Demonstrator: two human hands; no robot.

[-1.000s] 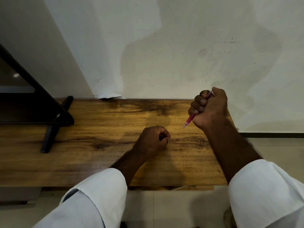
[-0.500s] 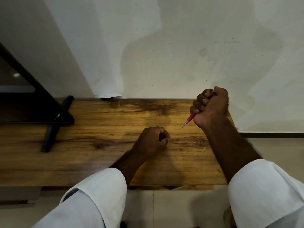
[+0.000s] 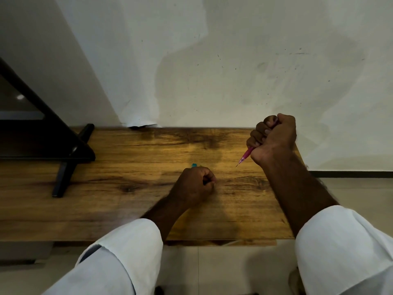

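Pink pen (image 3: 245, 155) clenched in right hand (image 3: 274, 139); left hand (image 3: 194, 184) grips teal piece (image 3: 194, 165)

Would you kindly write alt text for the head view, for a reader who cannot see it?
The right hand grips a pink pen in a fist, tip down, above a wooden table. The left hand, also a fist, rests on the table with a teal tip poking out.

Wooden table (image 3: 106, 209) against scuffed white wall (image 3: 234, 60), pale floor tiles (image 3: 212, 271)
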